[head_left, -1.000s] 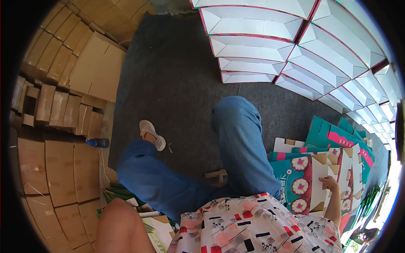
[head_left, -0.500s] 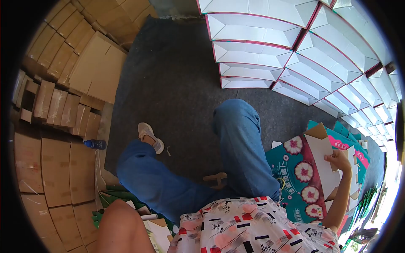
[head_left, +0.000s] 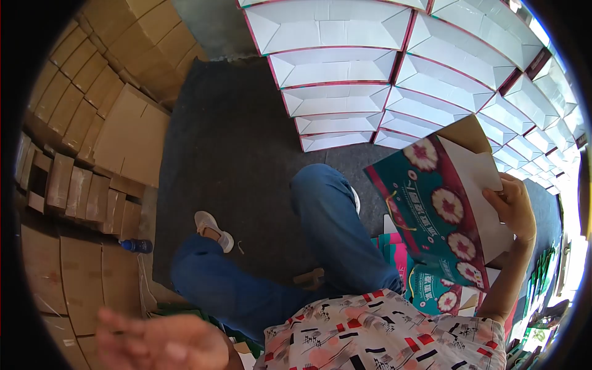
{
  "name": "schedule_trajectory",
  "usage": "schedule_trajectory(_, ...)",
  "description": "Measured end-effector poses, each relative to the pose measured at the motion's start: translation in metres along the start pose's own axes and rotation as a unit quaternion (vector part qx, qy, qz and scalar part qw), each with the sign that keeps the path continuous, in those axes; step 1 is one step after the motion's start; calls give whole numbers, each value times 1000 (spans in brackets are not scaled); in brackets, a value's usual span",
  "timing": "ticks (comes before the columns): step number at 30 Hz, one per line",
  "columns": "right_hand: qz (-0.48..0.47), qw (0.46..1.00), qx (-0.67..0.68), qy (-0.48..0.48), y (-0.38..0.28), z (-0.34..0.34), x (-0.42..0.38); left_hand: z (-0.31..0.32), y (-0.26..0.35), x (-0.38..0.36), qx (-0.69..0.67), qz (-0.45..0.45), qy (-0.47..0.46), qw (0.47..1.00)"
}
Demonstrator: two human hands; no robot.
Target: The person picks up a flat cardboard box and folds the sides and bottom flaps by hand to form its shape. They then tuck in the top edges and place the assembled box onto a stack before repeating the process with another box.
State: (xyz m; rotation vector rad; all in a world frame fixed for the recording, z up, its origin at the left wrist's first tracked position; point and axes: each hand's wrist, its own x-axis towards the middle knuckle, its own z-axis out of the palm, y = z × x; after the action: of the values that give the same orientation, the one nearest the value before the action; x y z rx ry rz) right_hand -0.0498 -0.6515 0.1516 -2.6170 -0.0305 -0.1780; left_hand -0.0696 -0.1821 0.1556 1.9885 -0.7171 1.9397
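Note:
My right hand grips the white flap edge of a flattened printed carton, teal and dark red with round white flower-like pictures and a yellow cord handle. The carton is tilted, raised above more printed cartons lying beside my right leg. My left hand is at the lower left, palm up, blurred by motion, with its fingers apart and nothing in it.
White open-ended boxes with red edges are stacked at the upper right. Brown cardboard boxes line the left side. A blue bottle lies near them. Dark flooring stretches between the stacks.
My right hand has lifted the printed carton off the pile, up and slightly left. My left hand has come into view at the lower left. The view has shifted to the right.

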Motion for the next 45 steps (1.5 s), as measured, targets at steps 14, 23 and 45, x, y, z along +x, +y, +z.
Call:
schedule_trajectory(14,-470,872,-68,117,-172,20,120,70,-20,-55,-184,-338,-238,892)
schedule_trajectory(23,-487,869,35,80,-280,84,208,84,-34,-99,-204,-485,-271,806)
schedule_trajectory(45,-222,968,-18,-112,-280,276,230,144,26,-177,-98,-428,-322,839)
